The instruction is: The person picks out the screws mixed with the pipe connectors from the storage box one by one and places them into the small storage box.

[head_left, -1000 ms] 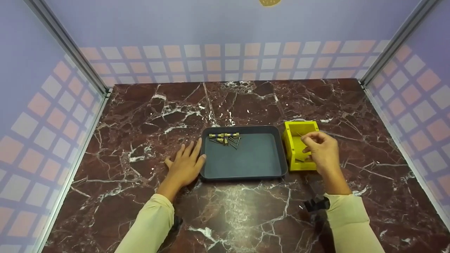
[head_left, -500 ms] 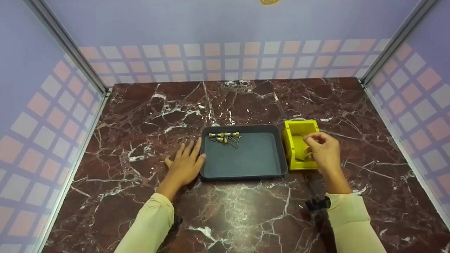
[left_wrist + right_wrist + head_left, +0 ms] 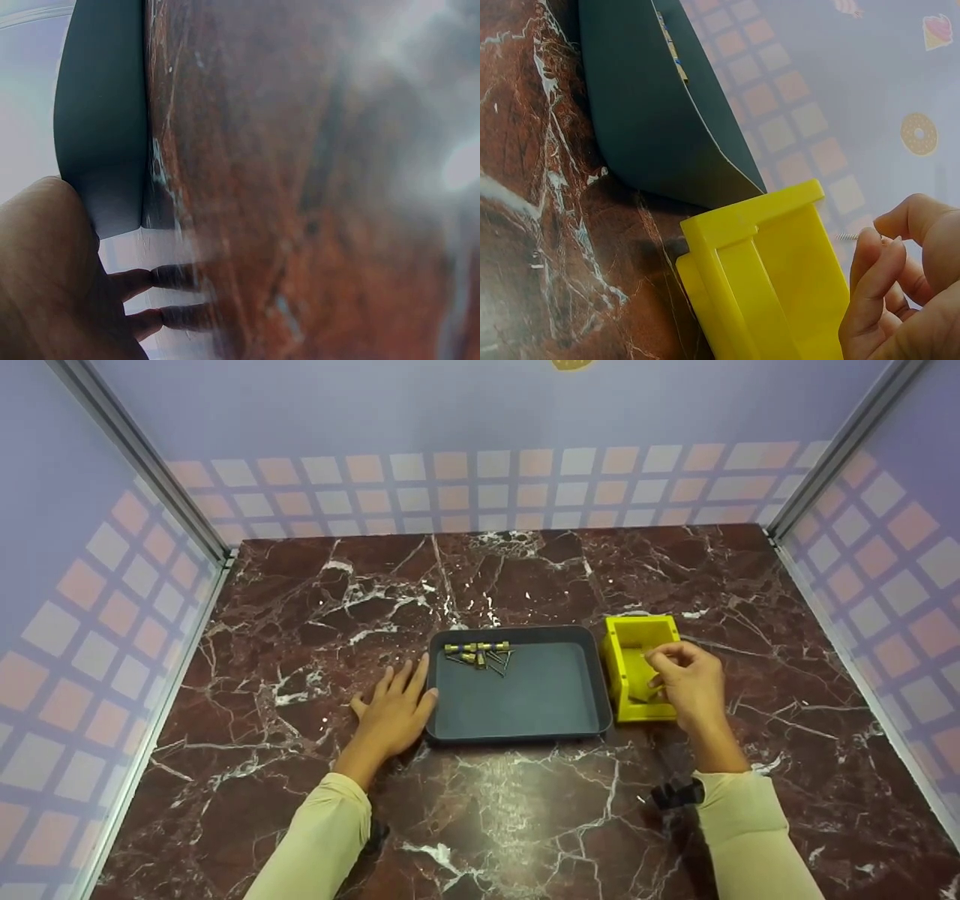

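My right hand [image 3: 691, 682] is over the yellow bin [image 3: 624, 712]. In the right wrist view its thumb and fingertips pinch a screw [image 3: 847, 237], whose threaded end sticks out toward the tray. My left hand [image 3: 394, 712] lies with spread, mostly straight fingers against the left side of the dark grey tray [image 3: 525, 705]. In the tray's back left corner lie brass fittings [image 3: 477, 648] with blue bands. Several screws [image 3: 496, 664] are scattered just in front of them. The right hand hides part of the bin's inside.
The tray and the bin stand close side by side on a dark red marble-patterned table [image 3: 510, 825]. Pale walls [image 3: 495, 420] with a checked band enclose the back and both sides.
Both hands stay almost where they were. The right hand's fingers shift slightly above the bin, and the screw's tip shows less clearly in the head view now.
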`<state>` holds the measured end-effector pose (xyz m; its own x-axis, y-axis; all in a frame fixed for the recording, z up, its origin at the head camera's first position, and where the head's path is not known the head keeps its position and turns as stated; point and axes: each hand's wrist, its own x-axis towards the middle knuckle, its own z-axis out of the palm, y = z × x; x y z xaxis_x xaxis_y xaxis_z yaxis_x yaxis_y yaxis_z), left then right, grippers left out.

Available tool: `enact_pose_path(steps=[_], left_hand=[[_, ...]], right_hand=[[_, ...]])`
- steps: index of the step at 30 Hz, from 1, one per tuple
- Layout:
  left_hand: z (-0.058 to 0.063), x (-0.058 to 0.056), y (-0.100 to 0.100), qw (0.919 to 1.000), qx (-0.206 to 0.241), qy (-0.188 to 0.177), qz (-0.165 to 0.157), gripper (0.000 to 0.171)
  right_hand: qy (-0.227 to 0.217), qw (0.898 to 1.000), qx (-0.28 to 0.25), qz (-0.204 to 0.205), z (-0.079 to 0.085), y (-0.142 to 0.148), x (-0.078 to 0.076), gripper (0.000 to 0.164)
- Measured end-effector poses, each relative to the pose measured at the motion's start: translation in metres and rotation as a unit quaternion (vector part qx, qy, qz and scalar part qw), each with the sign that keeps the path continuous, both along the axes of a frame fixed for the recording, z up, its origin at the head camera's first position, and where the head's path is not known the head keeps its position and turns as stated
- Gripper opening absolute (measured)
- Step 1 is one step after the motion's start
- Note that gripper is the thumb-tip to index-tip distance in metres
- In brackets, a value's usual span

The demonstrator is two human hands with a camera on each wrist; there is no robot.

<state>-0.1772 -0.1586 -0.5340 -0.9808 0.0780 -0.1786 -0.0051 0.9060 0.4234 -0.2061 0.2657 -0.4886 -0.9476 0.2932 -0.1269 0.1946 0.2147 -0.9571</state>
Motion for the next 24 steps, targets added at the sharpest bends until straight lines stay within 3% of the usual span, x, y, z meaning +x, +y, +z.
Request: enact_pose_path(steps=[24], left_hand=[[0.002, 0.001, -0.001, 1.0000, -0.004, -0.005, -0.006, 0.064]], right_hand=[[0.001, 1.000, 0.018, 0.017, 0.006, -0.011, 0.006, 0.016]])
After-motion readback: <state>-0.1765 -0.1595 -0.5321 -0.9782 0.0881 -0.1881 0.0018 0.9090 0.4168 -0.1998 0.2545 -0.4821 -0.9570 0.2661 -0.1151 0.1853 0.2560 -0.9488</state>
